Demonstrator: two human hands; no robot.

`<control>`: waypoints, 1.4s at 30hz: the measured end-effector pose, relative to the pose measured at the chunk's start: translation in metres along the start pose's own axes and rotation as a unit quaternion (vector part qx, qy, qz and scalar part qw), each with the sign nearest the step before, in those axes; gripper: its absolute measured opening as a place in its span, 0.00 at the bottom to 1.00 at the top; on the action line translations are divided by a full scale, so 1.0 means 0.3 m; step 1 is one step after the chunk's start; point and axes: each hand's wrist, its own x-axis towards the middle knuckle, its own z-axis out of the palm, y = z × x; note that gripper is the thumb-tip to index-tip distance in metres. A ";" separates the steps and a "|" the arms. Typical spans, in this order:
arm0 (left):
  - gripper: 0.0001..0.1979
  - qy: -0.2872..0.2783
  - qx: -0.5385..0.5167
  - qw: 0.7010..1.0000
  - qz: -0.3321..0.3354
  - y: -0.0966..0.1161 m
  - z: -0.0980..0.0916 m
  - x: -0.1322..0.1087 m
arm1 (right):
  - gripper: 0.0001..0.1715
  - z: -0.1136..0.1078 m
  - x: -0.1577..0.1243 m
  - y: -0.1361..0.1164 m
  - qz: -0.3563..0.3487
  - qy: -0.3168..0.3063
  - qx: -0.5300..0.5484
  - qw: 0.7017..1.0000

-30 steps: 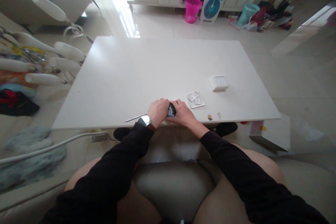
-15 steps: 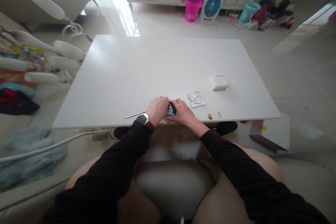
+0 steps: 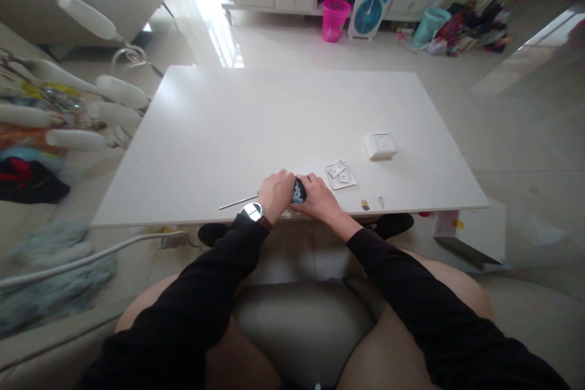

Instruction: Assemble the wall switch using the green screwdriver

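A small black piece with pale markings or parts is held between my two hands at the near edge of the white table. My right hand grips it from the right, thumb and fingers curled round it. On its left side, my left hand is closed against it, its fingertips mostly hidden. A thin metal rod, like a screwdriver shaft, sticks out leftward from behind my left hand; its other end is hidden. Right of my hands lies a white square frame with small white plates on it.
Farther right on the table is a white box with a socket face. A small yellow figure and a small key-like item lie near the front edge. White lamp arms reach in at left.
The view has shifted very slightly. My left hand and wrist have turned a little, and both hands stay at the black piece. The things on the table have not moved.
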 end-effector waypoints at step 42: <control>0.15 0.001 0.000 1.000 0.003 -0.006 0.006 0.007 | 0.42 -0.002 -0.005 -0.005 0.007 0.005 0.002 1.000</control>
